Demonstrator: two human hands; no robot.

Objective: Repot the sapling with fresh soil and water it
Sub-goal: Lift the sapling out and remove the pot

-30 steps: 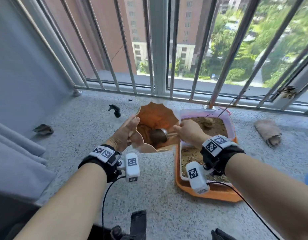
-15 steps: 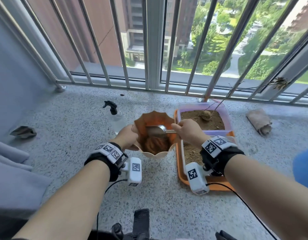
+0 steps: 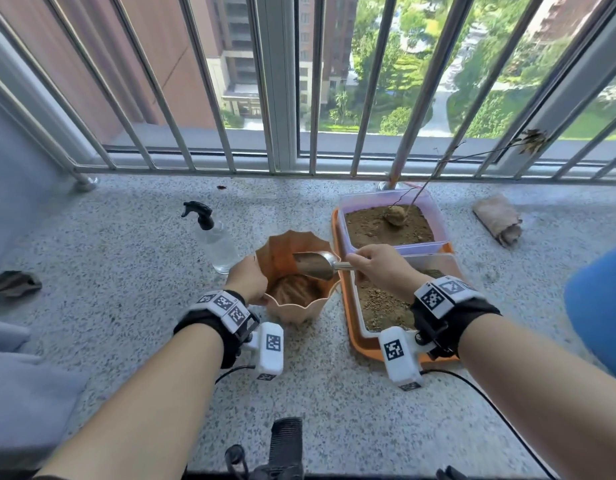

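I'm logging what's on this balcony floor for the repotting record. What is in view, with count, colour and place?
pot: one, peach, centre, some soil inside
scoop: one, metal, over the pot
sapling: one, bare, lying in the far soil tub
soil tubs: two, clear, on the tray
tray: one, orange, right of the pot
spray bottle: one, clear with black head, left of the pot
railing: grey bars, far edge
left hand: holds the pot's rim
right hand: grips the scoop handle
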